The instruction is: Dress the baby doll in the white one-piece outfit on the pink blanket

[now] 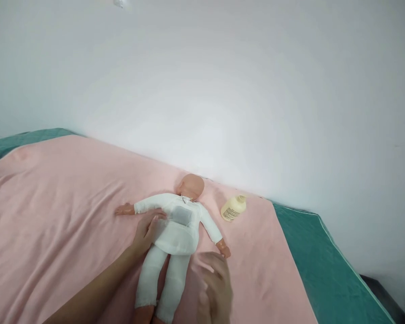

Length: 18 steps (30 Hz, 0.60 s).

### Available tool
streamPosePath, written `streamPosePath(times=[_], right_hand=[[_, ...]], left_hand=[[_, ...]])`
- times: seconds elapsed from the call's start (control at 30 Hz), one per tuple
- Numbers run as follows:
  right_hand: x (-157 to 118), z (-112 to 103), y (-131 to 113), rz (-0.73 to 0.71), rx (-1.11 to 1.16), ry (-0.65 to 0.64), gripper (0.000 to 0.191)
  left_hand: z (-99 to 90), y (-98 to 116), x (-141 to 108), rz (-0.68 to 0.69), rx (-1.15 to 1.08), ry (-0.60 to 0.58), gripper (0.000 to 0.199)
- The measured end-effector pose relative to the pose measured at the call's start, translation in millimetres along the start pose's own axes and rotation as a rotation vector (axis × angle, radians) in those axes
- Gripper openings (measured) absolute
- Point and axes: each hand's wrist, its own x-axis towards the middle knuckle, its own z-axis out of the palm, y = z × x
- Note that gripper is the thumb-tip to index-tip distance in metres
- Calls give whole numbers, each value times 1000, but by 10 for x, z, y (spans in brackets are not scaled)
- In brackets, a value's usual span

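A baby doll [175,234] in a white suit lies face down on a pink blanket [60,207], head toward the wall. My left hand [147,231] rests flat against the doll's left side at the waist, fingers apart. My right hand [216,283] hovers blurred just right of the doll's legs, near its right hand, holding nothing that I can see. A grey patch sits on the doll's back.
A small cream bottle [233,208] lies on its side on the blanket right of the doll's head. A teal mattress [324,270] shows beyond the blanket's right edge. A white wall [222,90] runs close behind the bed.
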Motion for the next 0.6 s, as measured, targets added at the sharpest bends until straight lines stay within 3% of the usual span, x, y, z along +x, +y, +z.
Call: streamPosePath(times=[0.17, 0.4, 0.6], right_hand=[[-34, 270, 192, -90, 137, 36, 31], [-72, 619, 399, 9, 161, 1, 30], [-70, 728, 470, 145, 225, -16, 32]], left_hand=[[-78, 158, -224, 210, -3, -280, 38], [-26, 283, -235, 149, 5, -442, 31], [-13, 294, -180, 116, 68, -549, 28]])
